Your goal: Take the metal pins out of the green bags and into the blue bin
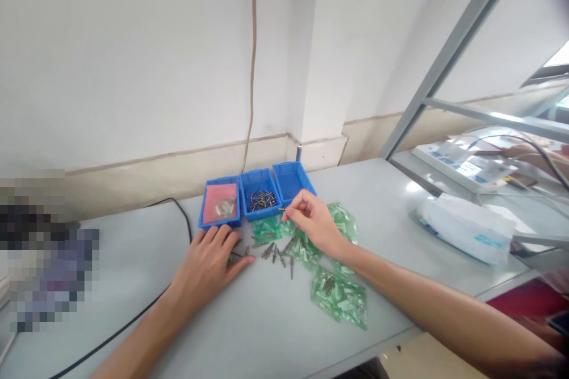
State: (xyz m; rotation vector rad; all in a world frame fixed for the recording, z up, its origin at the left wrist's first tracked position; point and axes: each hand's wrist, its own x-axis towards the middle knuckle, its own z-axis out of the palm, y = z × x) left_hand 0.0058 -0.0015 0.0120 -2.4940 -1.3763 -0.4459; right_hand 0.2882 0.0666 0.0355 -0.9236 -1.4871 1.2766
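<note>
My right hand [311, 219] pinches a small metal pin [281, 209] in front of the middle and right blue bins. My left hand [212, 257] lies on the table with its fingers spread, just before the left bin, partly over a few metal pins. Many dark pins fill the bottom of the middle blue bin [262, 200]. The left blue bin [222, 204] holds a pink sheet and a clear bag of small pale parts. Nothing shows inside the right blue bin [293, 182]. Several loose metal pins [274, 254] lie between my hands, beside green plastic bags [340, 296] with pins in them.
A black cable [120, 327] runs over the left of the grey table [249, 331]. At the right stand a metal frame [448, 65] and a white plastic package [466, 228]. Another person's hand [524, 154] shows beyond the frame.
</note>
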